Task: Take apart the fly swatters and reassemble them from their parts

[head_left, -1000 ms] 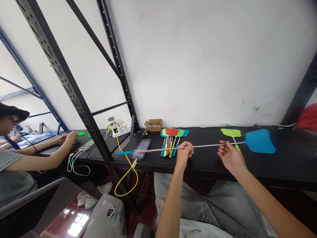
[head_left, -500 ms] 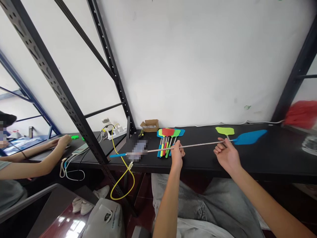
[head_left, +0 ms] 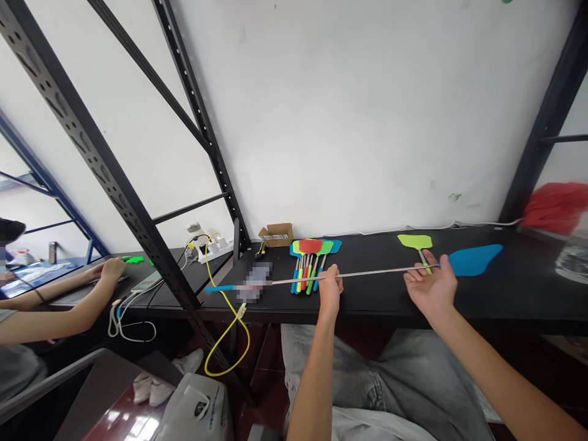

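A blue fly swatter with a long, extended metal rod lies nearly level across my view, above the black table. My left hand is closed around the middle of the rod. Where the rod meets the blue head, my right hand grips it with thumb and fingers, palm turned partly up. A yellow-green fly swatter rests on the table just behind my right hand, its handle partly covered by the fingers. Several short fly swatters in red, green, yellow and blue lie bunched together behind and left of my left hand.
The black table runs along a white wall. An open cardboard box stands at the back. A yellow cable hangs over the front edge beside a metal post. At left, another person's arms rest at a neighbouring table.
My right hand has shifted slightly right along with the swatter's blue head, and the rod reaches a little further. My left hand stays at the middle of the rod.
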Demonstrator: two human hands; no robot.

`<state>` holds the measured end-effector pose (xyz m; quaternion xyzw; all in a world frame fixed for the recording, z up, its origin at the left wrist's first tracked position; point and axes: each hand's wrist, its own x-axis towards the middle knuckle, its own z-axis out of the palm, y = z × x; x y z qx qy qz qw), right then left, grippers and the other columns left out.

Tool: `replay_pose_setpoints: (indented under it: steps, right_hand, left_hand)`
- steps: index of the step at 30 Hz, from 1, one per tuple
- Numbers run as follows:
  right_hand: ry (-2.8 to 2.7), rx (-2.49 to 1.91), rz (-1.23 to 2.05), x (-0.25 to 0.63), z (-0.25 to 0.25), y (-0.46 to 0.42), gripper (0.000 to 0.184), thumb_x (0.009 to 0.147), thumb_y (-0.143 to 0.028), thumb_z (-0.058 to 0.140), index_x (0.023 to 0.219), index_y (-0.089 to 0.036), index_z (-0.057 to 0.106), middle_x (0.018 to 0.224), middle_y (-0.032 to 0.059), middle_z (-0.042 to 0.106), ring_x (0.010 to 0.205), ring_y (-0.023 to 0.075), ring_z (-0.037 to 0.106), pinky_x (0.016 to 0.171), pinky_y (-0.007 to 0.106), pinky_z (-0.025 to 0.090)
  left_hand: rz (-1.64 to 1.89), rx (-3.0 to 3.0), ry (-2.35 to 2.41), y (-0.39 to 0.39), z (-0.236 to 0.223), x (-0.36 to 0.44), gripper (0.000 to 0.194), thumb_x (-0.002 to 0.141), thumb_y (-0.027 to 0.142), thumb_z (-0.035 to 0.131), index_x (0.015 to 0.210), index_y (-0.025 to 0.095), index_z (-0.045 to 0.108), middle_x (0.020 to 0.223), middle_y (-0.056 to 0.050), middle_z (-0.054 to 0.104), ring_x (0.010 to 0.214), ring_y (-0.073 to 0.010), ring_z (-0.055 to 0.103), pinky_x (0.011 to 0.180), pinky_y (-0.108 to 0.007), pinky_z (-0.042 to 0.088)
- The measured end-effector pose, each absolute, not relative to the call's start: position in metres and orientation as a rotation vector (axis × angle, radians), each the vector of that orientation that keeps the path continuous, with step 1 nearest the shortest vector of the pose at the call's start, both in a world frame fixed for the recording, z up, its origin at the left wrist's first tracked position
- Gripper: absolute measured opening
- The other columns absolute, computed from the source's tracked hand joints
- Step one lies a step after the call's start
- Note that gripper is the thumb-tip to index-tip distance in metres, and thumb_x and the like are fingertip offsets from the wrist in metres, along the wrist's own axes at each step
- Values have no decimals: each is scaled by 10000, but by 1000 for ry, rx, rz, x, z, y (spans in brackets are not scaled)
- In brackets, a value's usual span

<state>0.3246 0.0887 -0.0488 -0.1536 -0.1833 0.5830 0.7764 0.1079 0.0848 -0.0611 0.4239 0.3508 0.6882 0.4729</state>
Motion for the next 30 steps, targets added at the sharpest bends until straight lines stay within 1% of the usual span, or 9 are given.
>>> replay_pose_setpoints:
  steps: [5, 9, 11, 15, 19, 22, 26, 30]
  right_hand:
    - [-386, -302, 1281, 328, -51, 93, 235, 888, -414, 574, 971, -203, 639, 563, -72, 329, 449, 75, 286, 427, 197, 331]
    - [-351, -290, 1274, 330, -54, 94, 269, 930, -418, 513, 882, -181, 630, 555, -67, 323, 451, 75, 300, 429, 198, 334]
    - [-343, -309, 1267, 331, -54, 95, 291, 940, -423, 493, 859, -176, 624, 559, -62, 333, 454, 78, 312, 428, 204, 334]
    - [-335, -368, 1235, 332, -51, 98, 270, 944, -398, 485, 856, -180, 619, 568, -61, 334, 452, 82, 323, 424, 214, 319]
    - [-377, -393, 1207, 336, -44, 100, 286, 945, -401, 476, 825, -180, 614, 563, -57, 338, 450, 86, 328, 421, 217, 306]
    - [-444, -391, 1180, 345, -39, 100, 338, 939, -448, 475, 782, -179, 607, 547, -55, 337, 440, 90, 320, 426, 225, 313]
    - [-488, -414, 1117, 360, -33, 100, 393, 949, -476, 471, 736, -170, 598, 523, -59, 314, 422, 87, 296, 425, 231, 302]
    - [-473, -426, 1046, 373, -27, 102, 416, 978, -438, 450, 683, -167, 567, 499, -55, 301, 429, 89, 282, 415, 228, 302]
  left_hand:
    - [1656, 1033, 847, 83, -60, 108, 465, 834, 454, 565, 549, 214, 287, 440, 99, 161, 382, -46, 127, 401, -215, 138]
    - [1634, 1109, 841, 80, -57, 108, 507, 829, 457, 599, 538, 211, 265, 457, 92, 176, 403, -45, 151, 415, -221, 160]
    - [1621, 1155, 816, 78, -56, 108, 521, 818, 453, 631, 533, 204, 273, 462, 87, 206, 413, -43, 170, 422, -224, 168]
    - [1556, 1241, 792, 76, -53, 108, 494, 812, 465, 660, 550, 192, 342, 458, 71, 303, 420, -48, 234, 431, -230, 165]
    - [1519, 1234, 735, 75, -52, 107, 471, 799, 443, 681, 567, 192, 358, 452, 72, 335, 412, -48, 234, 438, -238, 146]
    - [1444, 1312, 719, 73, -53, 106, 477, 811, 419, 668, 539, 188, 352, 427, 70, 321, 407, -48, 232, 455, -250, 143]
    - [1322, 1407, 713, 71, -53, 107, 520, 846, 442, 620, 500, 188, 327, 412, 70, 271, 401, -48, 222, 476, -261, 149]
    - [1412, 1241, 652, 70, -50, 108, 512, 854, 467, 566, 502, 198, 311, 430, 82, 216, 381, -47, 203, 472, -249, 175]
